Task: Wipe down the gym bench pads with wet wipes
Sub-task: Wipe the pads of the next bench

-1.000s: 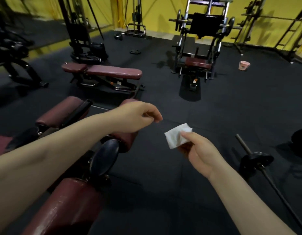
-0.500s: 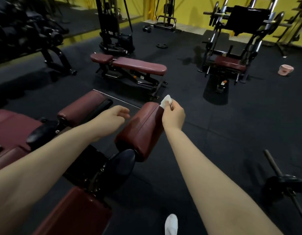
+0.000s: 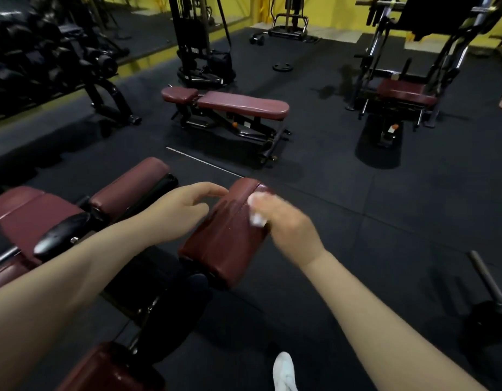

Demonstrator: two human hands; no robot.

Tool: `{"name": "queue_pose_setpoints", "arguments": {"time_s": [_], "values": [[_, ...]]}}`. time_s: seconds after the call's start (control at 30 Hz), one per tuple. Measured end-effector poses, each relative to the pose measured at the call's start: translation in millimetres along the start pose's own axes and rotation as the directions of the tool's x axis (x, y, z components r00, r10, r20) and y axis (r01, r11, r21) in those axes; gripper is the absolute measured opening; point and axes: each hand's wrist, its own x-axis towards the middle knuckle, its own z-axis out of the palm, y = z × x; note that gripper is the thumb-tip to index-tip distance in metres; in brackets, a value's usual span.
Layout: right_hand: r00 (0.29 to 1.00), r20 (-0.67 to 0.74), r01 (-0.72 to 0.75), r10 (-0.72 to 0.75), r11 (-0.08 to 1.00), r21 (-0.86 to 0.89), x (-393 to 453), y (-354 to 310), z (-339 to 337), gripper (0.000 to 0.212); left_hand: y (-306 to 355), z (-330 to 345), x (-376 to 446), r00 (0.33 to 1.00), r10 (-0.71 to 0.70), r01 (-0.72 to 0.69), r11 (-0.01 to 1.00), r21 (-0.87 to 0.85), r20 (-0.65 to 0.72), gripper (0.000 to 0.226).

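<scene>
Head view, looking down over both bare forearms. Right hand (image 3: 286, 221) is motion-blurred; its grip is clenched around a crumpled white wet wipe (image 3: 256, 211), held against the right upper side of a maroon vinyl roller pad (image 3: 227, 235). That pad's surface shows a wet sheen near its far end. Left hand (image 3: 182, 211) is beside the same pad on its left; fingers loosely curved, grip released, holding nothing. Fingertips lie near the pad's far-left edge; contact cannot be told.

A second maroon roller pad (image 3: 128, 184) lies to the left, well apart from the first, with a black metal frame (image 3: 148, 280) between them. Near-left corner: a third maroon pad (image 3: 103, 371), partly cut off.

Farther away on the black rubber floor (image 3: 357, 221): a flat maroon padded weight bench (image 3: 238, 104). Far right: a maroon-seated machine (image 3: 405, 91). Near right: a barbell end with a dark plate (image 3: 495, 303). Bottom centre: a white shoe toe (image 3: 283, 371).
</scene>
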Motion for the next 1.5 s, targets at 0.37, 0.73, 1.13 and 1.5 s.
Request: {"name": "queue_pose_setpoints", "arguments": {"time_s": [0.37, 0.73, 1.13, 1.5], "values": [[0.897, 0.154, 0.380, -0.414, 0.901, 0.207, -49, -51, 8, 0.028, -8, 5, 0, 0.942, 0.224, -0.330, 0.741, 0.584, 0.249, 0.069], [0.879, 0.243, 0.357, -0.411, 0.903, 0.238, -7, -70, 10, 0.035, -40, -4, -1, 0.982, 0.110, -0.182, 0.748, 0.638, 0.151, 0.071], [0.848, 0.311, 0.354, -0.429, 0.896, 0.270, 4, -41, -4, 0.037, -58, -7, 11, 0.990, 0.021, -0.069, 0.930, 0.360, 0.138, 0.077], [0.828, 0.300, 0.377, -0.473, 0.867, 0.326, -4, -44, 5, 0.041, -69, 0, 11, 0.989, -0.091, 0.061, 0.966, 0.251, 0.113, 0.080]]}}
